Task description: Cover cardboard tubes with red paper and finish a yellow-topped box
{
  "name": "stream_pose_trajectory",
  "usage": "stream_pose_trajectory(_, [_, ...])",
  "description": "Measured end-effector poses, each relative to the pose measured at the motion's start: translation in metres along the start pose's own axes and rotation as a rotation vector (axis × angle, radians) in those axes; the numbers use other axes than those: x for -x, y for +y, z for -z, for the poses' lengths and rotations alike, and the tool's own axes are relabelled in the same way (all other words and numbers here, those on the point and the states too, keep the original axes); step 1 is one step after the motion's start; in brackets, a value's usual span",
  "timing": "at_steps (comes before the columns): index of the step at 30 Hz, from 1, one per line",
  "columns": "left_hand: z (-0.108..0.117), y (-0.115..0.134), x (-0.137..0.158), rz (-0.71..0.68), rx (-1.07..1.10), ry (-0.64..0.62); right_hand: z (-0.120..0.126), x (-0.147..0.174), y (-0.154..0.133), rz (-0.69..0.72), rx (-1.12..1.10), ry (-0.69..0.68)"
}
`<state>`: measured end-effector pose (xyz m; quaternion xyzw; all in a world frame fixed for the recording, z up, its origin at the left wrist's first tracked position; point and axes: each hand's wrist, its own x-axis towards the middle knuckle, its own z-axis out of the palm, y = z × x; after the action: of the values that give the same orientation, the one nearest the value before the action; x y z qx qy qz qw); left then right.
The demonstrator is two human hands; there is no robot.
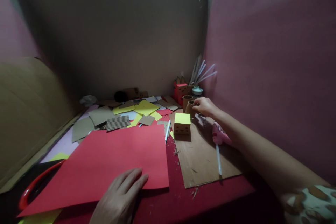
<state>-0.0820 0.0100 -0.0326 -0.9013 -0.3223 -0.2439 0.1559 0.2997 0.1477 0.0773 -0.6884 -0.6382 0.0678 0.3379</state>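
My left hand (122,192) lies flat, fingers stretched out, on the near edge of a large sheet of red paper (126,154). Further off to the right, my right hand (206,106) is closed at the rim of a short brown cardboard tube (189,111), which leans slightly. Just behind it stands a second cardboard tube (187,100). In front of the tubes sits a small cardboard box with a yellow top (182,123) and marks drawn on its side. Under my right forearm lies a pink glue gun (219,133), a glue stick (218,159) reaching out of it.
A brown cardboard sheet (201,161) lies under the box and glue gun. Cardboard and yellow paper scraps (146,107) cover the back left. A white pen (168,131) lies beside the red sheet. White sticks (207,71) stand at the back right, near a red box (179,92). Panels surround the table.
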Motion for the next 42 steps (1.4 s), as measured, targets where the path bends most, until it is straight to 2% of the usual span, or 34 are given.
stream_pose_trajectory(6, [-0.001, -0.002, -0.003, -0.009, 0.040, 0.020, 0.047, 0.026, -0.004, -0.031, -0.135, 0.069])
stream_pose_trajectory(7, [-0.001, 0.000, -0.004, -0.007, 0.053, 0.032, 0.054, 0.034, -0.007, -0.021, -0.229, 0.055])
stream_pose_trajectory(8, [0.001, 0.002, -0.005, 0.006, 0.074, 0.055, 0.059, 0.043, -0.011, -0.007, -0.428, 0.018])
stream_pose_trajectory(10, [0.005, 0.012, -0.008, 0.072, 0.177, 0.129, 0.062, 0.063, -0.022, 0.023, -0.733, -0.104])
stream_pose_trajectory(13, [0.017, 0.032, -0.023, 0.335, 0.468, 0.219, 0.053, 0.092, -0.044, 0.071, -0.884, -0.250])
stream_pose_trajectory(16, [0.031, 0.051, -0.052, 0.691, 0.812, 0.181, 0.034, 0.116, -0.065, 0.103, -0.994, -0.367])
stream_pose_trajectory(19, [0.040, 0.061, -0.079, 0.832, 1.142, 0.116, 0.014, 0.134, -0.078, 0.129, -1.083, -0.489])
stream_pose_trajectory(22, [0.041, 0.067, -0.090, 0.859, 1.320, 0.085, 0.002, 0.147, -0.083, 0.108, -1.088, -0.518])
stream_pose_trajectory(24, [0.039, 0.068, -0.089, 0.871, 1.334, 0.096, -0.001, 0.153, -0.084, 0.123, -1.013, -0.441])
stream_pose_trajectory(27, [0.035, 0.069, -0.084, 0.910, 1.263, 0.099, 0.002, 0.157, -0.084, 0.220, -0.842, -0.279])
stream_pose_trajectory(29, [0.035, 0.068, -0.083, 0.923, 1.227, 0.063, 0.006, 0.157, -0.085, 0.269, -0.744, -0.238])
stream_pose_trajectory(32, [0.036, 0.069, -0.082, 0.900, 1.156, 0.014, 0.009, 0.155, -0.085, 0.251, -0.699, -0.285])
stream_pose_trajectory(37, [0.034, 0.072, -0.079, 0.803, 0.970, 0.031, 0.003, 0.155, -0.083, 0.111, -0.939, -0.445])
stream_pose_trajectory(42, [0.028, 0.077, -0.080, 0.773, 0.949, 0.025, 0.000, 0.159, -0.088, -0.001, -1.077, -0.443])
